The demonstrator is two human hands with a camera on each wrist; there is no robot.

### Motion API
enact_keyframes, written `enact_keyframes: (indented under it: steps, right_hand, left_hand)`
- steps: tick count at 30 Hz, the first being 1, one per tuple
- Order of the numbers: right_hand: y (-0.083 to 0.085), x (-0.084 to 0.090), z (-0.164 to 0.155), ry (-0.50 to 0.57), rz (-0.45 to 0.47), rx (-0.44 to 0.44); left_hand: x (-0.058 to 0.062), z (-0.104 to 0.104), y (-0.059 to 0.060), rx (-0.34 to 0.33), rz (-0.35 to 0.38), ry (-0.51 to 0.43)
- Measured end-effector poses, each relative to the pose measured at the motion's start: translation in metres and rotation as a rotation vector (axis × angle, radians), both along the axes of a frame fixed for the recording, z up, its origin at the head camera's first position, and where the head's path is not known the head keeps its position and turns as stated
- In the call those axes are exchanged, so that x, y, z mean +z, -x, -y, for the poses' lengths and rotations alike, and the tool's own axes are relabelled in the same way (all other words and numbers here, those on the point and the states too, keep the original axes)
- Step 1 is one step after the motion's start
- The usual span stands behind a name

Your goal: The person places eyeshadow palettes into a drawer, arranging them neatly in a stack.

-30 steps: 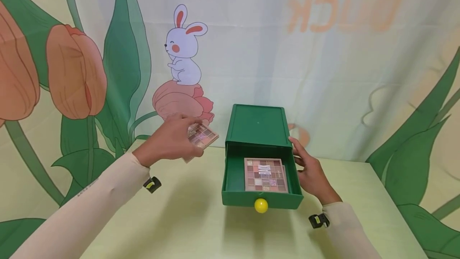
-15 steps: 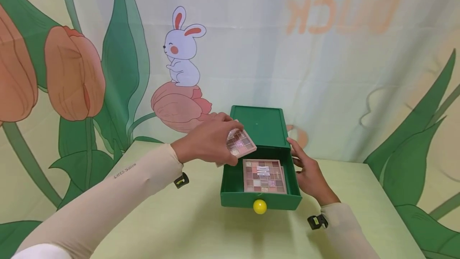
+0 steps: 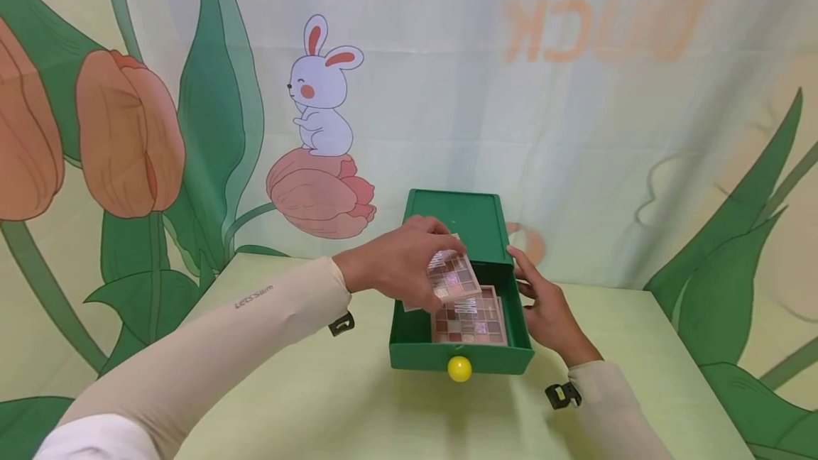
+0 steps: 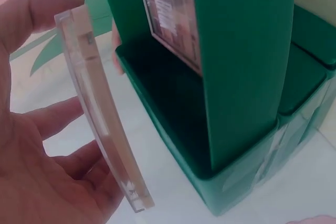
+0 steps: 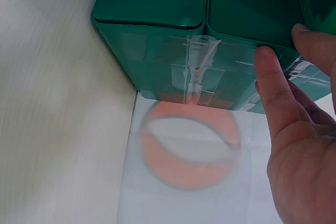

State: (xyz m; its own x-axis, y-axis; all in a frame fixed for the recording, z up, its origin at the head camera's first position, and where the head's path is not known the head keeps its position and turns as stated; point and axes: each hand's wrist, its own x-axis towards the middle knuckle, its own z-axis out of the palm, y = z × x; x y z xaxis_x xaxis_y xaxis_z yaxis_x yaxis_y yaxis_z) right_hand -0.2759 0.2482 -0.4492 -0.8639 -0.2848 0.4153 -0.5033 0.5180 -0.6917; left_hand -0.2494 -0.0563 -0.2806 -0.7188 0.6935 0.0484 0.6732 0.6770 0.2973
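1. Green drawer box (image 3: 457,218) stands on the surface (image 3: 332,396), its drawer (image 3: 409,329) pulled out
2. Left hand (image 3: 399,268) fingers grip an eyeshadow palette (image 3: 454,277) above the drawer
3. Right hand (image 3: 546,311) fingers rest straight against the box side

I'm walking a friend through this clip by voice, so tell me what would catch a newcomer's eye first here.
First, the green drawer box at the middle of the table, its drawer pulled open with a yellow knob in front and a makeup palette lying inside. Just above it, the left hand holds a second palette tilted over the drawer, while the right hand touches the box's right side. Behind hangs a backdrop with a cartoon rabbit on a tulip.
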Motion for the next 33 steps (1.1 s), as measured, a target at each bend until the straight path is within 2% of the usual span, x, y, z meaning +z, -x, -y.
enact_keyframes:
  steps: [12, 21, 33]
  right_hand:
    - [0.001, 0.004, 0.0, 0.005, -0.002, 0.02]
    - [0.002, 0.004, -0.002, 0.013, 0.022, 0.019]
    - [-0.001, 0.001, -0.003, 0.014, 0.045, 0.01]
  left_hand:
    - [-0.012, -0.018, 0.005, -0.08, 0.057, 0.067]
    - [-0.021, -0.027, 0.006, -0.187, 0.108, 0.072]
    - [-0.032, -0.037, 0.008, -0.216, 0.145, 0.126]
